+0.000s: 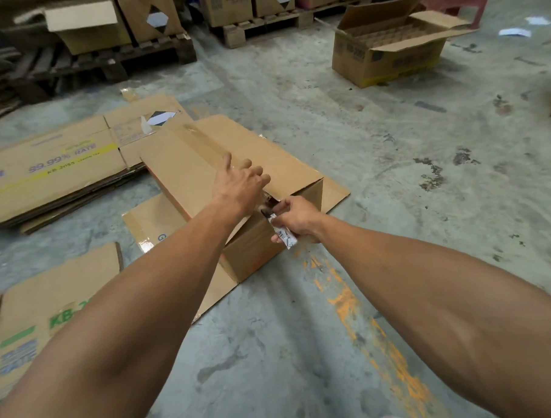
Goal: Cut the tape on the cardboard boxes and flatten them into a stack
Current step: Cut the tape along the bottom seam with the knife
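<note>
Stood on a grey concrete floor (343, 136), stained dark in patches and streaked with worn orange paint (367, 325), in a storeroom with wooden pallets (110, 62) carrying printed cartons along the far wall. Further right, an open carton with cell dividers (393, 42). Left of the fingers, a stack of flattened cartons (55, 174), matte brown corrugated board with blue and yellow print; another flat printed sheet (42, 320) nearer the person.

Between both hands, a sealed cardboard box (232, 191), plain brown and rectangular, with glossy clear tape (202, 142) along its top seam, resting on flattened board. Left hand (238, 185) pressed on the box top, fingers loosely spread just beside the tape's near end. Right hand (296, 219) curled tightly round a utility knife (280, 229) with a white patterned handle, its tip at the box's near top edge, directly under the left fingers
</note>
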